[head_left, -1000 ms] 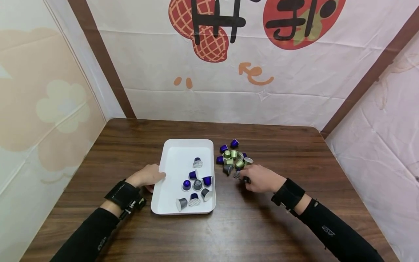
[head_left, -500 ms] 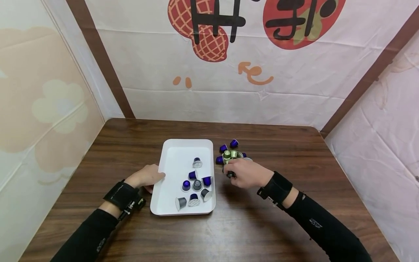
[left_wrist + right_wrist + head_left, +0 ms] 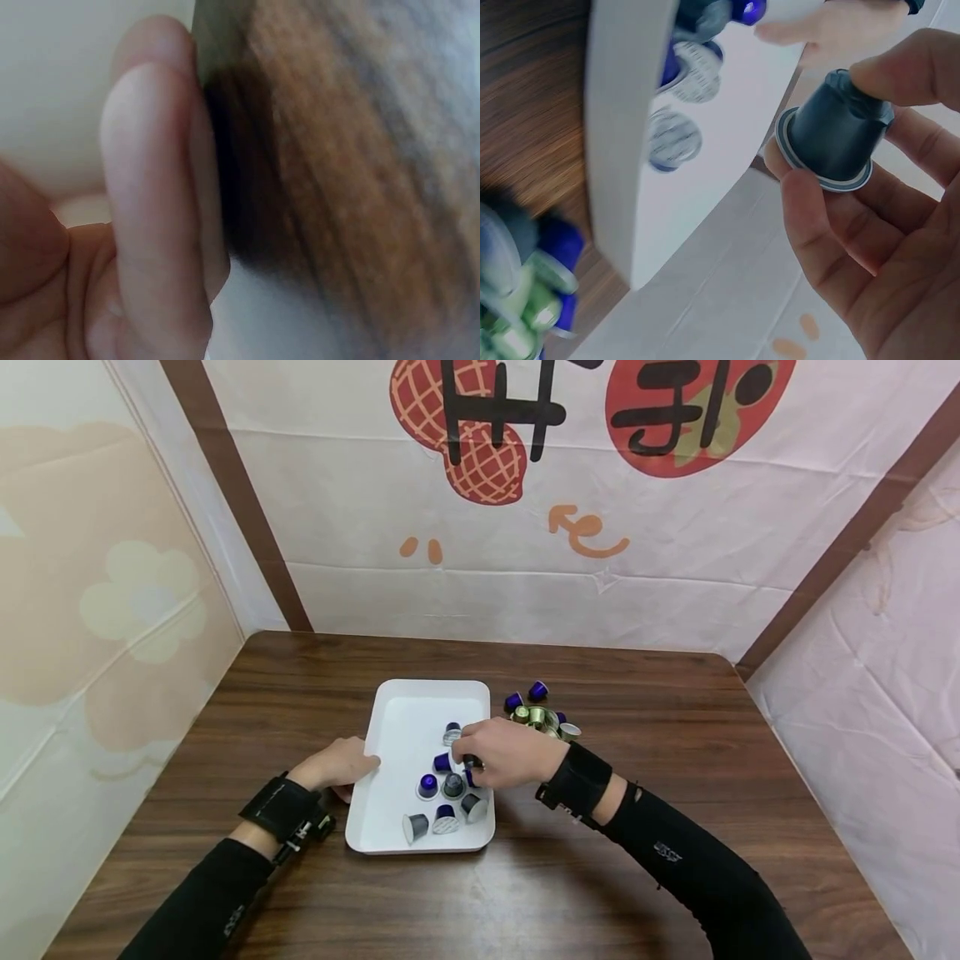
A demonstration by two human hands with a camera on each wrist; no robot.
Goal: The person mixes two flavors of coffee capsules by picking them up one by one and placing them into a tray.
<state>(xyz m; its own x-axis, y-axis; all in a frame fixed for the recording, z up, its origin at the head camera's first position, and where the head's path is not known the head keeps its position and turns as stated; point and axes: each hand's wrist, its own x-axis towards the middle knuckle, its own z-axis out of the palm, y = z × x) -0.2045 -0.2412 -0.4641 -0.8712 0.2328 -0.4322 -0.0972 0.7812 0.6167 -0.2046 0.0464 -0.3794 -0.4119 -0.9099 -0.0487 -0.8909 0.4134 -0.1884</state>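
Right grip (image 3: 512, 752) has swung over the tray (image 3: 405, 718), pinching a dark capsule (image 3: 834, 133); left grip (image 3: 337, 762) holds the tray.

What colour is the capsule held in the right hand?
The capsule is dark blue-grey; the right wrist view shows it best.

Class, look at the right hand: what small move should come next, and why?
Probably lower the dark capsule onto a bare patch of the white tray and release it: the right hand pinches it over the tray, where other capsules lie, and the left hand holds the tray's edge.
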